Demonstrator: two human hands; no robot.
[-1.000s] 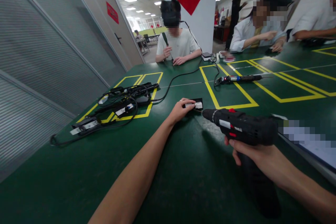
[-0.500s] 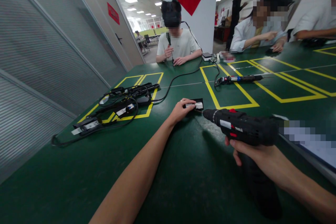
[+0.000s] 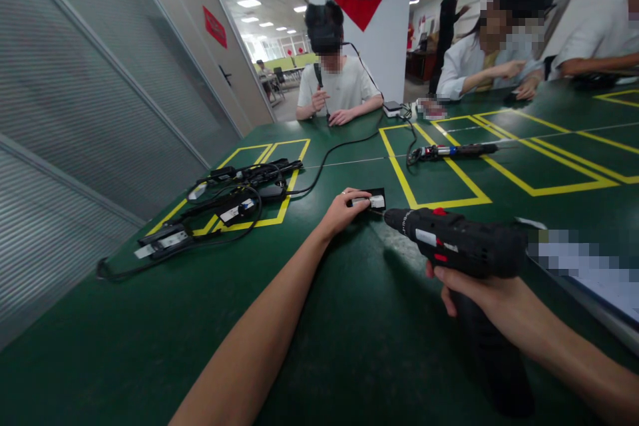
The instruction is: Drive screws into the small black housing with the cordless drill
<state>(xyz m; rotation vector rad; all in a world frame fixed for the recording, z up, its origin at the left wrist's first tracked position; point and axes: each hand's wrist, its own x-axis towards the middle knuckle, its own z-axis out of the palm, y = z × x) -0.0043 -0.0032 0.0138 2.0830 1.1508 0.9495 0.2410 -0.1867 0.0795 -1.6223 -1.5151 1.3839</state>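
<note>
My right hand is wrapped round the grip of a black cordless drill with red accents. The drill points left, its thin bit reaching the near side of a small black block with a white label. Whether the bit touches the block or a screw in it is too small to tell. My left hand grips that block from the left, fingers over its top, holding it down on the green table. Part of the block is hidden under the fingers.
Black devices with cables lie at the left on yellow-taped outlines. A pen-shaped electric tool lies right of centre, behind the drill. A tray-like item is at the right edge. Co-workers sit across the table.
The view has shifted very slightly. Both hands, the drill and the block keep practically the same positions.
</note>
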